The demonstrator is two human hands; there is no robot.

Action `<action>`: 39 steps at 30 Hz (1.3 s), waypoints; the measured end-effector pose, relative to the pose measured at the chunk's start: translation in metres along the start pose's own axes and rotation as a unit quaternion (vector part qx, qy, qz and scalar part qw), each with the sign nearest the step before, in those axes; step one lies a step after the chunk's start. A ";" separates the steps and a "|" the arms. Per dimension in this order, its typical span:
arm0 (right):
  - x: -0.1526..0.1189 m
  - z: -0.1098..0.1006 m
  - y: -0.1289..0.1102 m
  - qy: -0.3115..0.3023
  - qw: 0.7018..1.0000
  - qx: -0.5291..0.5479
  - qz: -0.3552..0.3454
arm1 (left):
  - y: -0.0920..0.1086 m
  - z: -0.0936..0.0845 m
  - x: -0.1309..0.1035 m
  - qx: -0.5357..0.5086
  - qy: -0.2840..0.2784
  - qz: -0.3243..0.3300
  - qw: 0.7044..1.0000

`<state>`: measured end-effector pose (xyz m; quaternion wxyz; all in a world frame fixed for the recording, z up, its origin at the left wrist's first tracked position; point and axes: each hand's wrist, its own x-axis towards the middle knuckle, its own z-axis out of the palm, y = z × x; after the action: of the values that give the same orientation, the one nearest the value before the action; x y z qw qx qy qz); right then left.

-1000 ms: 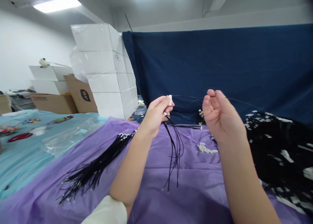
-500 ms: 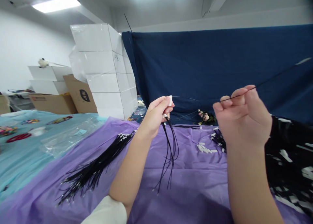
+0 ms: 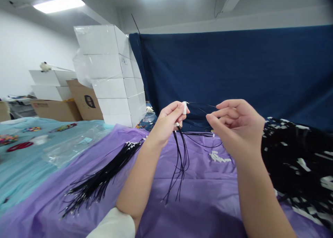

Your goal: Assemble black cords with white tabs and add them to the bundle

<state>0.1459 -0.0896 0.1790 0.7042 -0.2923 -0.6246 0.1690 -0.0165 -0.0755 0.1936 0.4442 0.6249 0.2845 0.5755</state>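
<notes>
Pinched in my left hand [image 3: 168, 123] is a small white plastic piece [image 3: 185, 108], upright between thumb and fingers. From the same hand hangs a bunch of thin black cords [image 3: 179, 158], with a white end piece [image 3: 177, 124] under the fingers. Fine wire strands [image 3: 199, 103] run rightward from the white piece. My right hand [image 3: 240, 127] is by the strands' far end, thumb and forefinger apart and other fingers curled. Whether a strand touches the forefinger is unclear. One black cord [image 3: 205, 145] curves behind toward my right wrist.
On the purple cloth [image 3: 203, 203] lie a bundle of black cords [image 3: 104, 175] at left and loose white pieces [image 3: 218, 157]. A large pile of black cords with white tips [image 3: 293, 158] sits at right. White boxes [image 3: 109, 88] are stacked behind, beside a dark blue curtain [image 3: 234, 64].
My right hand has come left and in toward my left hand, its fingers parting. The black cord stretched through it is gone from there. My left hand has barely moved.
</notes>
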 end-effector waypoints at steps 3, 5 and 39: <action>0.001 -0.001 0.000 -0.009 1.000 0.010 0.008 | 0.000 0.000 0.000 -0.001 -0.002 0.002 1.000; 0.001 -0.001 -0.001 -0.016 1.000 0.021 0.012 | 0.000 0.000 0.000 0.000 0.000 0.002 1.000; 0.008 -0.018 -0.005 -0.088 0.976 0.132 0.147 | 0.003 0.000 -0.007 0.199 0.022 0.142 0.969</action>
<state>0.1646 -0.0924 0.1877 0.6463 -0.2698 -0.6063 0.3767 -0.0184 -0.0826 0.1934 0.2181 0.7217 0.3115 0.5785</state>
